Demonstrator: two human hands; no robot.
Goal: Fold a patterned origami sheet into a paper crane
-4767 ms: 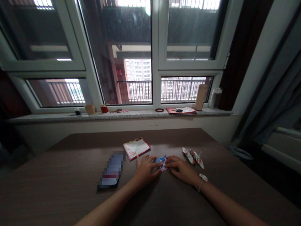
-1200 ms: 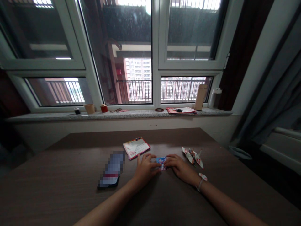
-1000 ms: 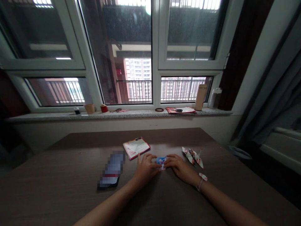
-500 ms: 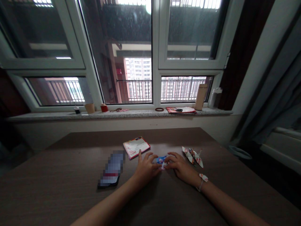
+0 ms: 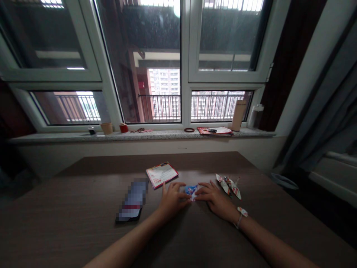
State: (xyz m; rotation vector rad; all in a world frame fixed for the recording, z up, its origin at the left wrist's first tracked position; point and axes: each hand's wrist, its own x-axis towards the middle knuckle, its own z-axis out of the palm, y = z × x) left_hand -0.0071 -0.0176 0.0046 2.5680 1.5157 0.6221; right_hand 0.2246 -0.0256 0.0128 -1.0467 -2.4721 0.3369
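From my end I see a small folded paper (image 5: 190,190), blue at the far side and pale at the near side, lying on the brown table (image 5: 80,223) between the two hands. The left hand (image 5: 173,197) touches its left side, fingers spread and curved, the index finger pointing away towards the window. The right hand (image 5: 215,198) touches its right side with fingers bent and slightly apart. I can't tell whether either thumb is pinching the paper. A bracelet (image 5: 242,212) circles the right wrist.

Just beyond the right hand I have some folded paper shapes (image 5: 230,184). Past the left hand lies a stack of cards (image 5: 161,175), its edges red, and left of that a phone (image 5: 133,201), its screen blurred out. Further off, on the windowsill (image 5: 164,136), I make out a paper cup (image 5: 106,128), a dark ring (image 5: 189,130) and an upright beige bottle (image 5: 238,116).
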